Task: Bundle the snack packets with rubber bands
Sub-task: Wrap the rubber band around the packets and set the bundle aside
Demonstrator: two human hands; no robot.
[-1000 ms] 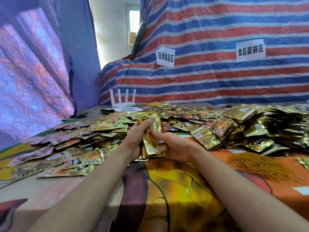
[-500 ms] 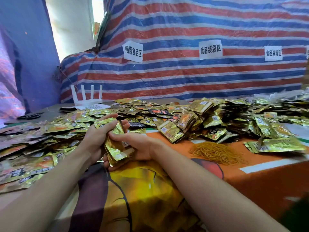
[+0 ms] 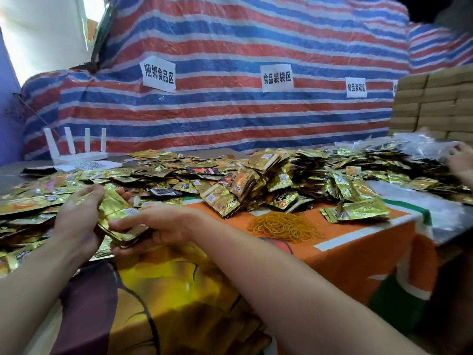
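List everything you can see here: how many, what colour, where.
held stack of packets: one, gold, between both hands
loose snack packets: uncountable, mostly gold, heaped across the table
rubber bands: one pile, orange-yellow, right of the hands
router: one, white, four antennas, back left
paper signs: at least three, white, on the tarp
tarp: one, red, blue and white stripes, behind the table
cardboard boxes: stacked, brown, far right
tablecloth: one, orange and yellow, over the table
another person's hand: one, right edge
left hand: grips the stack
right hand: grips the stack
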